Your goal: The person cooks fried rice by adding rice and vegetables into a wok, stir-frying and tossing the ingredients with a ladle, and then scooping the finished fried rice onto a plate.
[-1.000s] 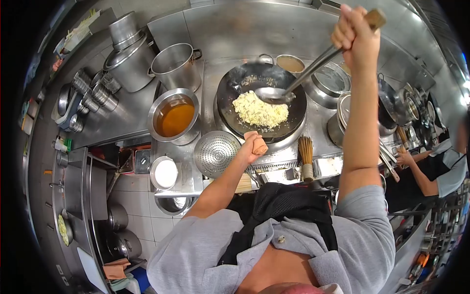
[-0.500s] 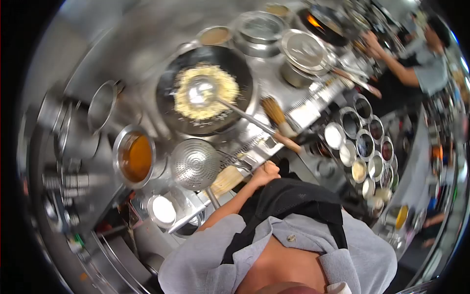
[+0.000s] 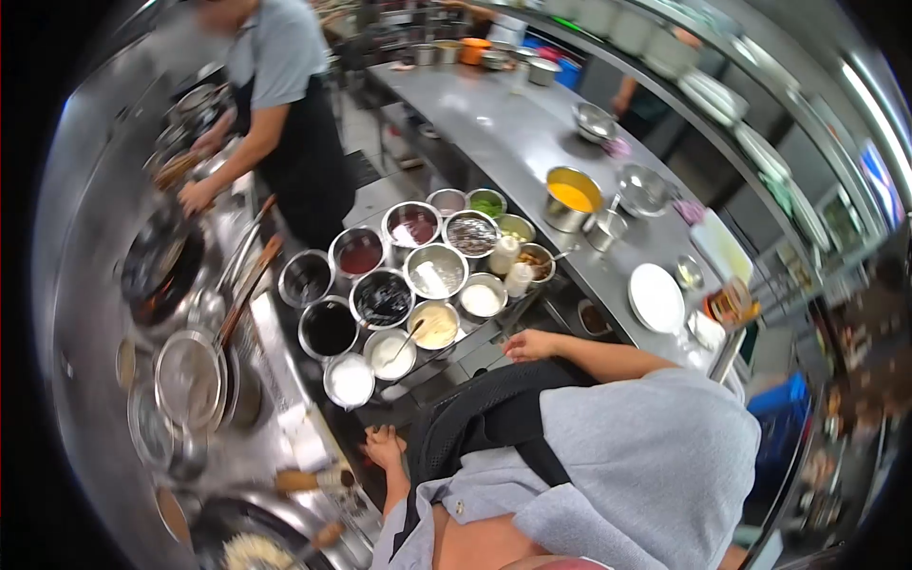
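My left hand (image 3: 384,445) hangs by the front edge of the stove counter, below the white-filled pot. Its fingers are loosely bent and apart, and I see nothing in them. My right hand (image 3: 530,346) is out in front of my apron, fingers loosely spread and holding nothing visible. It is nearest to the cluster of round metal pots, close to a pot of white contents (image 3: 483,296) and a pot of pale yellow paste (image 3: 434,326). At the bottom left, a wok (image 3: 211,525) holds pale yellow food (image 3: 255,551), with a wooden-handled ladle (image 3: 326,537) across it.
Another person (image 3: 285,123) works at the stove, hands near a second wok (image 3: 157,261). A strainer (image 3: 190,380) and a brush (image 3: 312,480) lie on the counter. A long steel table (image 3: 494,123) holds a pot of orange liquid (image 3: 573,195) and white plates (image 3: 655,298).
My view has swung right, from the wok to the pots and the steel table. The wok has shifted to the bottom left. My right hand has come into view; my left hand's fingers have loosened.
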`<state>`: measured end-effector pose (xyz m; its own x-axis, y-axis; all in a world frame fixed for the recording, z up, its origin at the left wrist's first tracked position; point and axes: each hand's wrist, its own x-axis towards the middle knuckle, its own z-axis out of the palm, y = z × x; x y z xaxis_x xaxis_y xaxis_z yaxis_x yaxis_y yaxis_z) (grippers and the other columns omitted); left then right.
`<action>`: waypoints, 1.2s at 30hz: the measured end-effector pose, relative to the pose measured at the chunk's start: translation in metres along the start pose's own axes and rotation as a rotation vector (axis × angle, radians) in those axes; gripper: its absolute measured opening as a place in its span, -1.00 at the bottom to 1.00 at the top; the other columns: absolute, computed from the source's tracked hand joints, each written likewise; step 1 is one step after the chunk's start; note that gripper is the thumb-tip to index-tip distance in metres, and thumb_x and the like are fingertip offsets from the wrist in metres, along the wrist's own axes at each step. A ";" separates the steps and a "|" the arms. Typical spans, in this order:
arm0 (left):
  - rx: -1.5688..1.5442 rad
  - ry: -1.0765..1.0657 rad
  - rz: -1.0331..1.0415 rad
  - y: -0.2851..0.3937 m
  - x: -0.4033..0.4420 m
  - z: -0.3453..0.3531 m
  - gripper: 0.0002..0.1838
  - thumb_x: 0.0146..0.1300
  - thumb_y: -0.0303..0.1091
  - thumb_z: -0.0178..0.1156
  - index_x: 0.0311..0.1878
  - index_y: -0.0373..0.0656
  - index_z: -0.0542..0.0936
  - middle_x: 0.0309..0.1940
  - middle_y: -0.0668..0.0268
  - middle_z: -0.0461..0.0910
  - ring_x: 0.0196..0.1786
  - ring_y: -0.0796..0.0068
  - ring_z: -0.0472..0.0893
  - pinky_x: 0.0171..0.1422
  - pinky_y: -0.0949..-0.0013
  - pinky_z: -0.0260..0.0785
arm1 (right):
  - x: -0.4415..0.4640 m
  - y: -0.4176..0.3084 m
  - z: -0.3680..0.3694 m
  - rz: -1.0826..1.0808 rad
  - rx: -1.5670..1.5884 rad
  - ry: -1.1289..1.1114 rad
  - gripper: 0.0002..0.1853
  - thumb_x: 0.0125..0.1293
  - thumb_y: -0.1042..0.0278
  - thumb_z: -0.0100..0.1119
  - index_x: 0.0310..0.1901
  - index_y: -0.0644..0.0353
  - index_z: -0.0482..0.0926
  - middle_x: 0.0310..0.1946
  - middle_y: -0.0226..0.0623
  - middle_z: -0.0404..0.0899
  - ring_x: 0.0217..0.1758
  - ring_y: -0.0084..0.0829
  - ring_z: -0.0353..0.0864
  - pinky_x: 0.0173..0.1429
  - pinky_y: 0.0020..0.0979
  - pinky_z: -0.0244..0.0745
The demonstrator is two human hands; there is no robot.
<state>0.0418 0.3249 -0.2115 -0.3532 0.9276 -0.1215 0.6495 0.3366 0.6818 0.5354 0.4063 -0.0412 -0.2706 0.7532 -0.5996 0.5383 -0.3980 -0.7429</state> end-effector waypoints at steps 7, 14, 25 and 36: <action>0.093 -0.335 -0.250 0.013 0.042 0.040 -0.39 -0.11 -0.02 0.50 -0.01 -0.21 0.64 -0.04 0.03 0.65 0.13 0.02 0.55 0.38 -0.01 0.15 | -0.135 0.003 -0.134 0.496 0.110 0.138 -0.54 0.36 -0.12 0.19 0.16 -0.05 0.55 -0.16 -0.38 0.71 -0.15 -0.46 0.71 -0.08 -0.33 0.58; 0.123 -0.412 -0.310 0.022 0.045 0.030 -0.35 -0.20 -0.04 0.54 -0.05 -0.28 0.66 -0.07 0.01 0.67 0.03 0.09 0.63 0.23 0.08 0.33 | -0.146 -0.024 -0.267 -0.021 -0.298 1.174 -0.19 0.29 0.22 0.29 0.50 0.05 0.09 -0.30 -0.09 0.68 -0.31 -0.38 0.73 -0.31 -0.37 0.56; 0.044 -0.433 -0.342 0.010 -0.075 0.014 -0.29 -0.31 -0.09 0.58 -0.07 -0.38 0.66 -0.10 -0.01 0.71 -0.08 0.19 0.74 0.05 0.19 0.57 | -0.125 -0.136 -0.174 -0.396 -0.485 0.865 -0.43 0.32 0.31 0.21 0.36 0.06 0.37 -0.31 -0.08 0.63 -0.26 -0.22 0.67 -0.11 -0.20 0.56; -0.034 -0.356 -0.608 -0.058 -0.327 -0.008 -0.28 -0.26 -0.14 0.58 0.00 -0.39 0.63 -0.06 -0.02 0.69 -0.03 0.11 0.71 0.08 0.17 0.54 | -0.155 0.244 0.049 0.504 -0.393 -0.554 -0.66 0.24 0.10 0.21 -0.04 0.08 0.66 -0.29 -0.23 0.69 -0.31 -0.27 0.65 -0.26 -0.20 0.49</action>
<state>0.1146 0.0009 -0.2053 -0.4012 0.5750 -0.7130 0.3836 0.8123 0.4393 0.6698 0.1668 -0.1438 -0.2209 0.1280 -0.9669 0.9101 -0.3294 -0.2515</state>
